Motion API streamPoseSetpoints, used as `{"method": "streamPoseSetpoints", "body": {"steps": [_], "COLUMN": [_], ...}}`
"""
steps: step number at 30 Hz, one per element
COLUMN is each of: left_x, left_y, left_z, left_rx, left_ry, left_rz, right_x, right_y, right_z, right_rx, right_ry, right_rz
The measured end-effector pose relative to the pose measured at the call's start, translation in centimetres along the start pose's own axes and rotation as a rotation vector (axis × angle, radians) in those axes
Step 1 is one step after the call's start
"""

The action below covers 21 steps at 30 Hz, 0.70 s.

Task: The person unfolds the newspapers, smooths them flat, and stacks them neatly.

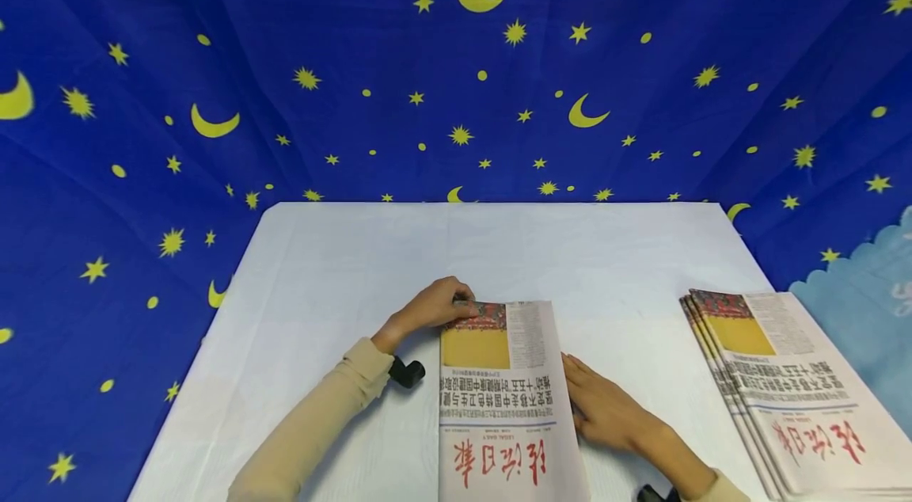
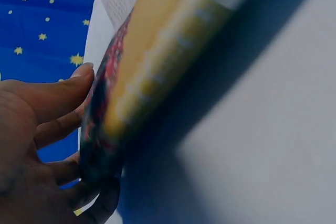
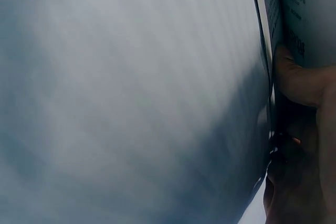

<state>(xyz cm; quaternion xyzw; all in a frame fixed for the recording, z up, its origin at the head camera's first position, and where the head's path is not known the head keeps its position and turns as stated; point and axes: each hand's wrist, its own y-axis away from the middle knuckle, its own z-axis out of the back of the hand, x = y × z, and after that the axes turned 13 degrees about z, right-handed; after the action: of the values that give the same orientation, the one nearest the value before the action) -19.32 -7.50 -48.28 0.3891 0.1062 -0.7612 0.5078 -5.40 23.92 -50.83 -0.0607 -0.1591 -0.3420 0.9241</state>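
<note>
A folded newspaper with red title characters and a yellow picture lies on the white table, its lower end cut off by the frame. My left hand grips its upper left corner; in the left wrist view the thumb is on one side of the paper and the curled fingers on the other. At the right long edge, my right hand touches the newspaper with its fingers fairly straight. The right wrist view shows the thumb against the paper's edge, with the other fingers dark and partly hidden.
A stack of several similar folded newspapers lies at the right side of the white table. Blue cloth with yellow moons and stars hangs behind and at the sides. Each wrist carries a black device.
</note>
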Motion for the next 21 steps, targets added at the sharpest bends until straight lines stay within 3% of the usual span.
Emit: {"method": "streamPoseSetpoints", "body": {"steps": [6,13,21], "left_x": [-1.5,-3.5,-5.0], "left_y": [-1.4,-2.2,-2.2], "left_z": [-0.3,-0.1,1.1], "left_rx": [0.047,0.126,0.242], "left_ry": [-0.031,0.019,-0.024], "left_rz": [-0.051,-0.064,-0.122], "right_x": [0.2,0.1,0.2], "right_y": [-0.2,0.1,0.0], "right_z": [0.0,-0.1,-0.2], "right_rx": [0.021,-0.071,-0.063], "right_ry": [-0.028,-0.021,-0.028], "right_rz": [-0.017,0.016,0.008]}}
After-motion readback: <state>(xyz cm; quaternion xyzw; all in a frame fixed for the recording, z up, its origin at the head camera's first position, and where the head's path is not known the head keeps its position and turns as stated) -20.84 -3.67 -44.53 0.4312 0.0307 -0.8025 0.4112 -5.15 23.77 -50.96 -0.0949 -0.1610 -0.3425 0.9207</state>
